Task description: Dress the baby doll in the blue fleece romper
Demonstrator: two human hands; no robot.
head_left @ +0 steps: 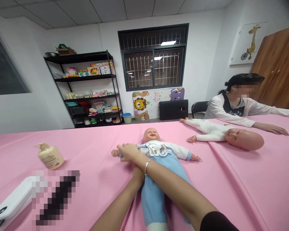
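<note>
A baby doll point(159, 150) in a white top and light blue overalls lies face up on the pink table point(91, 144), head pointing away from me. My right hand point(128, 151), with a bracelet at the wrist, reaches across the doll's body, its fingers wrapped round the doll's arm point(115, 153) on the left of the picture. My left hand point(137, 175) comes in from below and lies against the doll's side under my right forearm. Its fingers are hidden.
A beige pump bottle point(50, 156) lies on its side at the left, and a white device point(11, 202) sits at the near left edge. At the right, a seated person point(233, 107) handles a second doll point(231, 134). A black shelf point(86, 89) stands against the far wall.
</note>
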